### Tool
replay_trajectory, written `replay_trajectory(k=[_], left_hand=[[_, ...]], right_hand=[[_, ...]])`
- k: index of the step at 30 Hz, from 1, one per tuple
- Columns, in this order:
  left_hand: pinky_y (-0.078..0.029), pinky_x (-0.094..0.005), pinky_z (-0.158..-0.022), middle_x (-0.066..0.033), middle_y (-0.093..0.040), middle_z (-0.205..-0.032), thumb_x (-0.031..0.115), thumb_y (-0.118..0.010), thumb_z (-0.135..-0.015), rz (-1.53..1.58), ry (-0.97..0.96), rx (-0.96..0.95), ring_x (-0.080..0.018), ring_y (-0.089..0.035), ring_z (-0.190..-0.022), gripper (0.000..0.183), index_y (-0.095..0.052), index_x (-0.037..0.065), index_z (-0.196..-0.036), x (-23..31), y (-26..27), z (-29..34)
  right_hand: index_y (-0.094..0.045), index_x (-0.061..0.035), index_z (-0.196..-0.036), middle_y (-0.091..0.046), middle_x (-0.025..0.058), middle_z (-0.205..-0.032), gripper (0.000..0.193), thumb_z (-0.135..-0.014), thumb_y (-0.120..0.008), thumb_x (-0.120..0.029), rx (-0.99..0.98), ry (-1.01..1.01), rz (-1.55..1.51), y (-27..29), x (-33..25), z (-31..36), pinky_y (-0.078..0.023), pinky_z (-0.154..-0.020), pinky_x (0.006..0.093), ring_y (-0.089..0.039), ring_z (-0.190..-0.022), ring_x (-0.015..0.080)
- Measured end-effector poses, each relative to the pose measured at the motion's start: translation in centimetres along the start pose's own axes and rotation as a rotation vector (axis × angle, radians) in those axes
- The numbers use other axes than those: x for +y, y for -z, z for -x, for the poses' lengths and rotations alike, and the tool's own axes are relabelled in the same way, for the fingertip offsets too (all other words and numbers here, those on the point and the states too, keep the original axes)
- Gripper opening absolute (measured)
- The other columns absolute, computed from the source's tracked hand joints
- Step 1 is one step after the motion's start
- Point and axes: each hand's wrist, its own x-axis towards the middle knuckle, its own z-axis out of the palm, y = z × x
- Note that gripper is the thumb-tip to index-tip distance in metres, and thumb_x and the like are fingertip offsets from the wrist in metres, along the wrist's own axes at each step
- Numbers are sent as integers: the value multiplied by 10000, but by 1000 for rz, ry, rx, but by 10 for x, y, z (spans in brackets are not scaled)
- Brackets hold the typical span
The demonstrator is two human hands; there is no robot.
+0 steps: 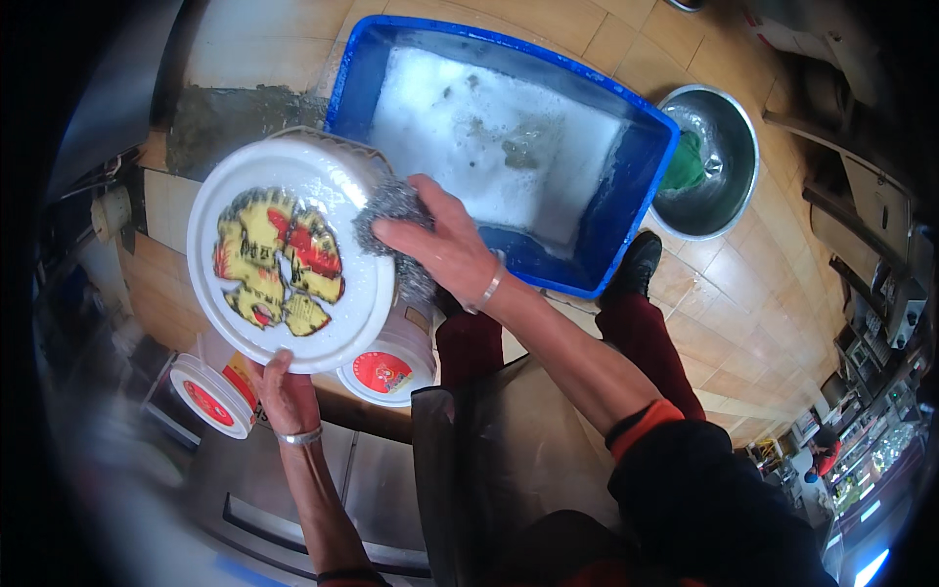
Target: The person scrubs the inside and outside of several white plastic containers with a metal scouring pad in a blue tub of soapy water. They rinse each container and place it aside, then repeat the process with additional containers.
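Note:
A large white plastic bucket [210, 293] is tilted so its round face points up at me, wet and shiny. A yellow and red label [279, 259], torn in places, sticks to that face. My left hand [285, 394] grips the bucket's lower rim, thumb on top, with the other fingers partly hidden behind it. Bunched in my right hand [440, 240] is a grey steel wool scrubber [389, 215], pressed against the right side of the bucket's rim. Beyond my right hand, a blue plastic tub [631, 256] holds foamy water.
Right of the tub stands a round metal bowl [738, 186] with a green cloth-like thing [685, 164] inside. Two smaller white tubs with red labels [207, 406] [383, 372] sit below the bucket. Steel cabinet fronts [362, 479] lie nearby. Another person [827, 455] is far right.

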Motion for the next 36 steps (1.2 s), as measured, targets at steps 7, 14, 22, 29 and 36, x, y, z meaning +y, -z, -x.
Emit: replay_trajectory(k=[7,14,22,29,36], left_hand=[[-439,-469,-1030,-125,-539,-1279,54,-581,-698,166,135,19,-291,-525,-1198,661,-432,-6,-1339,-48,34,1],[-468,-513,-989,-142,-521,-1319,267,-562,-919,141,27,288,-297,-544,-1174,578,-376,17,-1405,-57,24,5],[-532,-394,-878,-138,-596,-1201,265,-655,-876,-134,-129,366,-252,-616,-1047,519,-484,43,-1314,-67,-17,5],[-592,-375,-656,-61,-637,-1159,372,-558,-960,212,44,182,-234,-653,-962,420,-496,154,-1313,-58,-53,10],[-612,-417,-669,-77,-618,-1219,375,-555,-958,253,51,152,-267,-648,-1012,467,-457,144,-1351,-60,-39,8]], right_hand=[[-612,17,-1073,-675,141,-968,330,-841,-686,-205,-51,364,163,56,68,-52,-503,-840,332,-634,-907,203],[-611,-30,-1172,-646,217,-1080,427,-860,-587,-320,881,-56,1387,304,139,-129,-486,-896,454,-616,-1005,378],[-548,-87,-1272,-594,127,-1163,394,-911,-551,-245,605,-466,662,229,272,-115,-449,-935,437,-543,-1097,294],[-623,-72,-1208,-572,114,-1251,314,-898,-597,-115,-60,-11,-432,67,121,-68,-448,-969,338,-554,-1147,220],[-692,-75,-960,-645,196,-1101,189,-841,-610,-195,185,527,382,7,84,-99,-477,-899,455,-601,-1048,374]])
